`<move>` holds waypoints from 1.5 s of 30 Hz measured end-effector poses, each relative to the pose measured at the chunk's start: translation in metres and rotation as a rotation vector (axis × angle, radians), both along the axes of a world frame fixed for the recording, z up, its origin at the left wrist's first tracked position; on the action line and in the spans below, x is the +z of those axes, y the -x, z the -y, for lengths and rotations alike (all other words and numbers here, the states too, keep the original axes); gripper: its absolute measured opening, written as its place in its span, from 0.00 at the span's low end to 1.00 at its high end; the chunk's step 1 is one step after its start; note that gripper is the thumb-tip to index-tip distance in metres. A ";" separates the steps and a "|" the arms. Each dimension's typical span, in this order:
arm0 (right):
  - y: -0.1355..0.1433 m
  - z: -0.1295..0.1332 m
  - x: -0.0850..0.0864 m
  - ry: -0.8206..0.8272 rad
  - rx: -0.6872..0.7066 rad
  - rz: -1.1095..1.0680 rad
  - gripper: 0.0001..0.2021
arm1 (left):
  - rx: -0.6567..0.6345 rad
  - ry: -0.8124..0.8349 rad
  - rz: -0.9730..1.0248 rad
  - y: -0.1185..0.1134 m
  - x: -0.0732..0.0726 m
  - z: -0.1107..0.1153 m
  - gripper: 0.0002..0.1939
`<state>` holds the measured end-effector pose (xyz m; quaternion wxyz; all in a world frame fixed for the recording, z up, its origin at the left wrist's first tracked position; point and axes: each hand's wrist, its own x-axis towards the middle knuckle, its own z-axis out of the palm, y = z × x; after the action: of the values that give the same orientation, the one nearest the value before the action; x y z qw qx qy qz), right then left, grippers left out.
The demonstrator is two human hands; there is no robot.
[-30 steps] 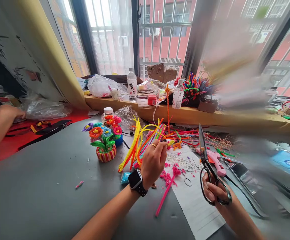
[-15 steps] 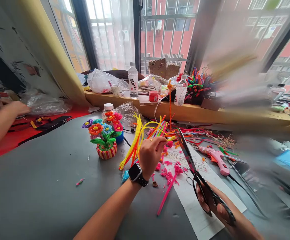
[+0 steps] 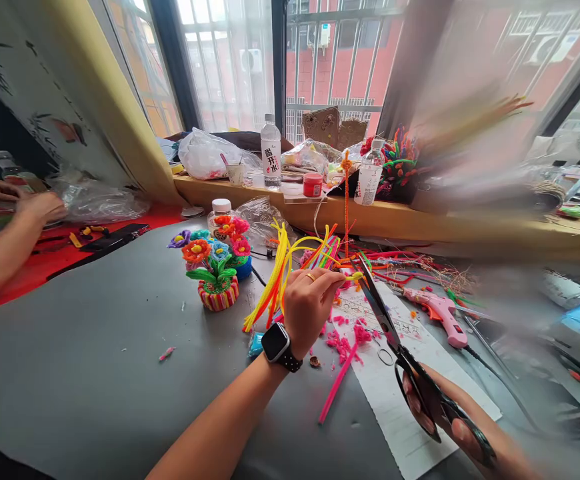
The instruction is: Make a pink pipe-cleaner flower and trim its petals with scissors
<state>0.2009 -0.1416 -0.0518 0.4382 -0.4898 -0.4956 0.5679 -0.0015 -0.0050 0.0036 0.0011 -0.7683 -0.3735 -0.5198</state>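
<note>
My left hand [image 3: 309, 308], with a watch at the wrist, pinches a small yellow piece [image 3: 354, 276] between thumb and fingers. My right hand [image 3: 445, 413] is wrapped round the handles of black scissors [image 3: 395, 340]. Their partly parted blades point up and left, with the tips at the yellow piece. Behind my left hand lie yellow and orange fuzzy stems [image 3: 269, 283]. A pink stem [image 3: 337, 387] and pink fuzz [image 3: 341, 343] lie below, beside a white paper sheet [image 3: 410, 413].
A striped pot of fuzzy flowers [image 3: 218, 295] stands left of my hand. A pink glue gun [image 3: 443, 313] with its cable lies at the right. Bottles [image 3: 271, 157] line the wooden ledge [image 3: 250, 195]. Another person's hands [image 3: 40, 207] are at the far left.
The view has shifted slightly, so most things appear a little further right. The scissor tips are now at the yellow piece, which my left hand still holds.
</note>
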 end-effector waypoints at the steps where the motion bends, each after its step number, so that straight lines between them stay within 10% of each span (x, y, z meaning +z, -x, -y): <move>1: 0.001 0.000 0.001 0.000 0.002 0.017 0.33 | 0.002 -0.006 -0.006 0.000 0.000 0.000 0.05; 45: 0.009 0.000 0.008 0.061 -0.012 0.039 0.31 | -0.070 -0.001 -0.113 0.000 0.001 0.002 0.06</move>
<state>0.1923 -0.1414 -0.0441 0.4167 -0.5168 -0.4836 0.5705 -0.0013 -0.0075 0.0050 0.0042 -0.8092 -0.3454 -0.4753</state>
